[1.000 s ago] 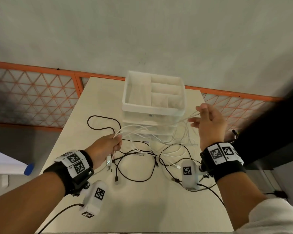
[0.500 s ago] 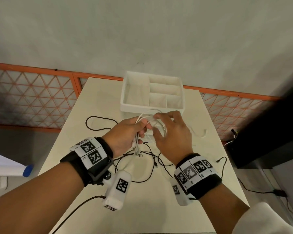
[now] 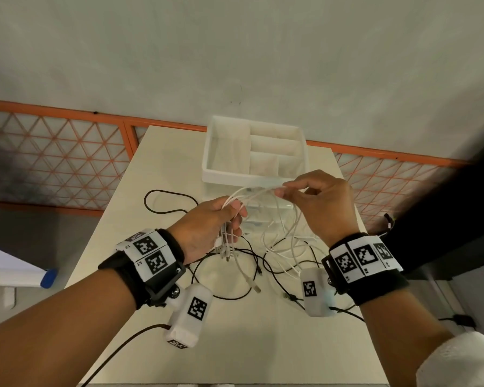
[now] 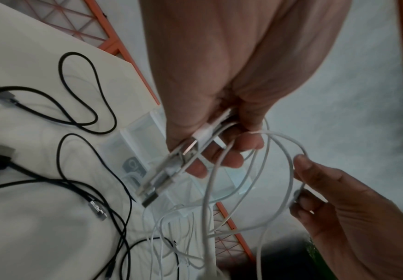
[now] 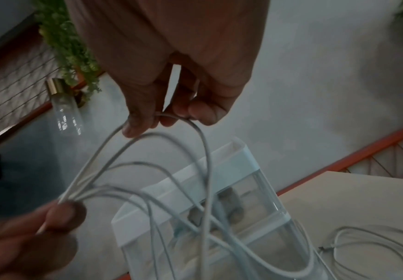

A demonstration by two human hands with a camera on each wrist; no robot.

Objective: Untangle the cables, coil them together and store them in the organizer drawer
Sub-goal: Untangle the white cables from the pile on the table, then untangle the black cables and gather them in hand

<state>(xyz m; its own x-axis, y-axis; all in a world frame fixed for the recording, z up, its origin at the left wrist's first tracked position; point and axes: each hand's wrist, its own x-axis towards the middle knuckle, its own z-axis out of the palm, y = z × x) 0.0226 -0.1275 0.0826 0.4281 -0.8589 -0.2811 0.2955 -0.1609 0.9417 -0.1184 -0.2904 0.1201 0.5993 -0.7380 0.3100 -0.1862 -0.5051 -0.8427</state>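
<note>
My left hand grips a bundle of white cables above the table, their plug ends hanging below the fist. My right hand pinches one white strand between thumb and fingers, a little to the right of the left hand. White loops trail down onto the table. Black cables lie tangled on the tabletop. The white organizer with clear drawers stands just behind both hands.
The cream table has an orange lattice railing behind it, and a grey floor lies beyond that. A dark object sits off the table's right edge. Wrist camera leads hang near the front.
One second ago my hands were far apart with white cable stretched between them. They met in front of the organizer, and now the right hand has drawn a short way right, pinching a strand.
</note>
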